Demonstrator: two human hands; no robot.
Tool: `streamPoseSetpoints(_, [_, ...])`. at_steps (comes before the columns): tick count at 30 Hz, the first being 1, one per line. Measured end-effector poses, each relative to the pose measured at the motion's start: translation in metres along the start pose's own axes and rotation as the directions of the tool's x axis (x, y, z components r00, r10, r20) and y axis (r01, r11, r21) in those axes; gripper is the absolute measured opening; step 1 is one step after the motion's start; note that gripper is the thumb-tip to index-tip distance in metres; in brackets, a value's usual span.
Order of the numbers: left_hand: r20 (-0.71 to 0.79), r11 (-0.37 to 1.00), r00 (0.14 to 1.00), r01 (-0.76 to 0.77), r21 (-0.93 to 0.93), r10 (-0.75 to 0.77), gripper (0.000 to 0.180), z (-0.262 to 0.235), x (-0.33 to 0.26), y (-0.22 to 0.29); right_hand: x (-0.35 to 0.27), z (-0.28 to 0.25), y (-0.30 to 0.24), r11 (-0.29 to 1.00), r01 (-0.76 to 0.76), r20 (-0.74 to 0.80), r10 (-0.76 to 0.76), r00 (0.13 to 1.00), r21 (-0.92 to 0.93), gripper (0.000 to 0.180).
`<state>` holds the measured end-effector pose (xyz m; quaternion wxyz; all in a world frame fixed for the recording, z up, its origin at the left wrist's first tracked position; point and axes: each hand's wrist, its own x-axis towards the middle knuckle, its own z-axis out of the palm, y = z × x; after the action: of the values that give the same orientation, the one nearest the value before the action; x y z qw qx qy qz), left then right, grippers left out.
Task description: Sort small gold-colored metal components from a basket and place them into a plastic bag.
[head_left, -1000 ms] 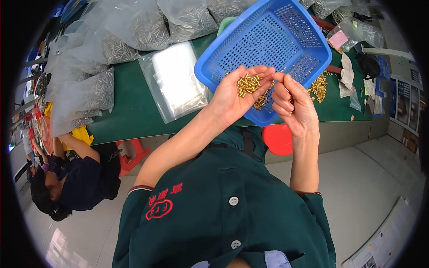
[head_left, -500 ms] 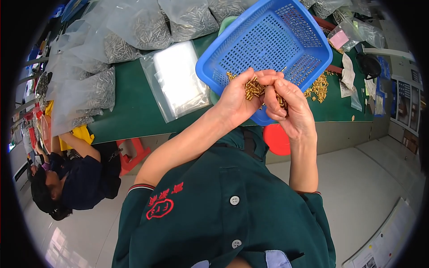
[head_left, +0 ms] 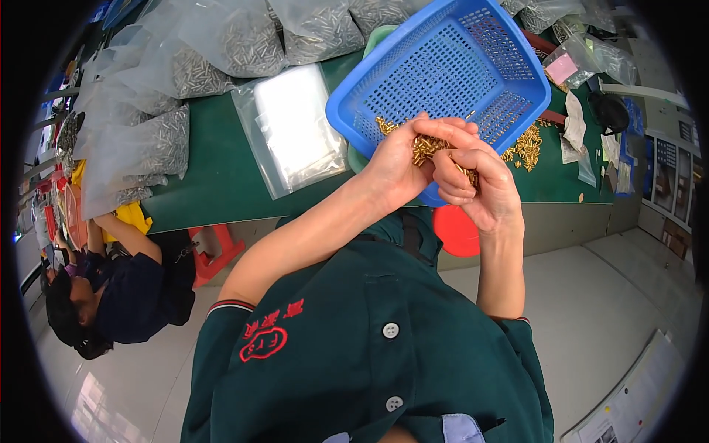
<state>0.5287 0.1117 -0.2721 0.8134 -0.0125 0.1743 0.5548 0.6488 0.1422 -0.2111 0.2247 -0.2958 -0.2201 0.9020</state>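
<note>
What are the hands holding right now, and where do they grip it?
The left hand cups a heap of small brass parts in its palm; the right hand pinches a few at its fingertips.

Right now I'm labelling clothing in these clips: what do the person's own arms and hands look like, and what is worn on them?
Both hands, the left hand and the right hand, are bare, with no gloves. The forearms are bare too. The person wears a dark green short-sleeved shirt with white buttons; the left sleeve ends in a red and white striped cuff. No watch, rings or bands show.
</note>
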Motion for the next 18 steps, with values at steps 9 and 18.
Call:
streamPoseSetpoints(9, [-0.007,1.000,1.000,0.008,-0.021,-0.008,0.044,0.0033,-0.0007,0.0007,0.0009,-0.0020,0.0036,0.994,0.042,0.039,-0.038,0.999,-0.103,0.033])
streamPoseSetpoints(18, [-0.015,1.000,1.000,0.014,-0.013,-0.014,0.045,0.0069,-0.0033,0.0028,0.0012,0.0009,0.0012,0.999,0.033,-0.035,-0.033,0.999,0.003,0.036])
